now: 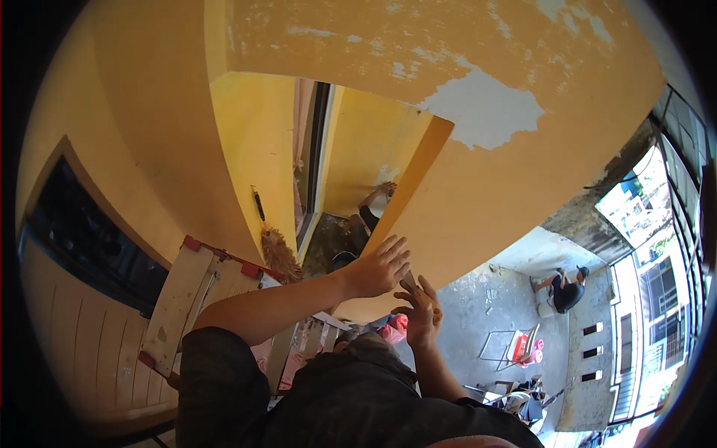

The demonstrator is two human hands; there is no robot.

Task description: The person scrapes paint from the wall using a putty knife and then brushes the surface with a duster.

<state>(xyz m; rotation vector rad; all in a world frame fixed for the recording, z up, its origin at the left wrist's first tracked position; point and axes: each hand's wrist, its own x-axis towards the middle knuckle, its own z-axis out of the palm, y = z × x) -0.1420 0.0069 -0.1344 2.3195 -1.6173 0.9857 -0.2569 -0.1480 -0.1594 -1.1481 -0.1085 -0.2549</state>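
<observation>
My left hand [379,266] is stretched out across the front of the yellow-orange wall [478,201], its fingers extended and nothing in them. Just below and to the right, my right hand [421,312] is closed around a small flat grey piece [408,282], which looks like a scraper blade. The piece points up toward the left hand's fingertips. Higher on the wall, a large pale patch [485,108] shows where paint is gone, with smaller flaked streaks around it.
A worn wooden stand [179,299] is at my left. A feather duster [278,250] hangs on the wall beside a doorway. One person [366,220] crouches beyond the wall's edge; another person [567,290] sits far right. A folding chair [515,347] stands on the grey floor below.
</observation>
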